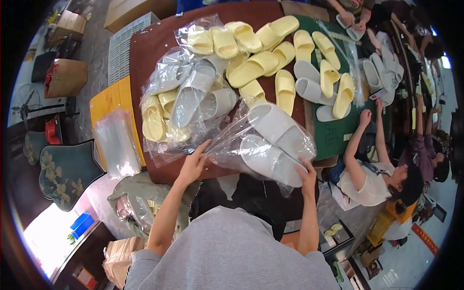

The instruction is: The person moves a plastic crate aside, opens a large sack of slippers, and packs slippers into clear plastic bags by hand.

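Observation:
A pair of light grey slippers (273,152) lies inside a clear plastic bag (227,145) above the near edge of the table. My right hand (307,175) grips the slippers through the bag at their right end. At the other end of the bag, my left hand (195,162) pinches the loose plastic and draws it out to the left. Just beyond my left hand lie bagged grey slippers (193,89) and bagged yellow slippers (153,118) in a pile. Loose yellow slippers (253,70) are heaped farther back.
The brown table (145,48) meets a green tabletop (333,133) on the right, bearing more yellow and grey slippers. A stack of flat clear bags (116,140) lies on a yellow board at the left. Co-workers sit along the right; one has a raised arm (355,140) near the green top.

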Action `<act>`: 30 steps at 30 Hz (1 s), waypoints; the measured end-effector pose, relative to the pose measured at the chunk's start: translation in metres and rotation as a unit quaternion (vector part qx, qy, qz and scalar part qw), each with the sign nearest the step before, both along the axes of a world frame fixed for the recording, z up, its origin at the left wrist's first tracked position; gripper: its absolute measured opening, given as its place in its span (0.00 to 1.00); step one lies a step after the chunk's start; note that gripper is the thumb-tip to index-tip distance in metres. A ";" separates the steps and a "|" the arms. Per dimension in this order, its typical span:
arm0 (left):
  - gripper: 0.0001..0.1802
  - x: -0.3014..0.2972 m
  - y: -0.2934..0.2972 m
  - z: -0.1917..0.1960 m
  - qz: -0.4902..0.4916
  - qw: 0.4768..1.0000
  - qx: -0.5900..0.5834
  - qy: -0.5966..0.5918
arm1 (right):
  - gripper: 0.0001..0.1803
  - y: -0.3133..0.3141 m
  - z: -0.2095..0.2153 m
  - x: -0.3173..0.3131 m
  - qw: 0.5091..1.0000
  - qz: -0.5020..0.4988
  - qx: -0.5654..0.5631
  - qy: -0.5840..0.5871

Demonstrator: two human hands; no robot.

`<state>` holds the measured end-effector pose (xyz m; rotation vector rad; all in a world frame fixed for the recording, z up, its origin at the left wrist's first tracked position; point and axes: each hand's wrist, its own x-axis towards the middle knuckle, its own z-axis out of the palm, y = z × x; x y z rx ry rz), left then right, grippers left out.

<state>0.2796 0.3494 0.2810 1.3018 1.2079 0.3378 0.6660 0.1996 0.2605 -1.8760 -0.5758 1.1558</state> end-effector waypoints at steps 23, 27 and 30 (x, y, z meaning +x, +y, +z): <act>0.19 -0.080 0.074 0.172 0.126 0.969 0.057 -0.203 | 0.16 0.036 0.180 -0.075 0.925 0.294 0.201 -0.131; 0.17 -0.100 0.073 0.168 0.138 0.962 0.042 -0.234 | 0.16 0.031 0.191 -0.085 0.917 0.337 0.191 -0.100; 0.14 -0.115 0.079 0.179 0.135 0.971 0.068 -0.187 | 0.16 0.032 0.196 -0.090 0.916 0.351 0.177 -0.076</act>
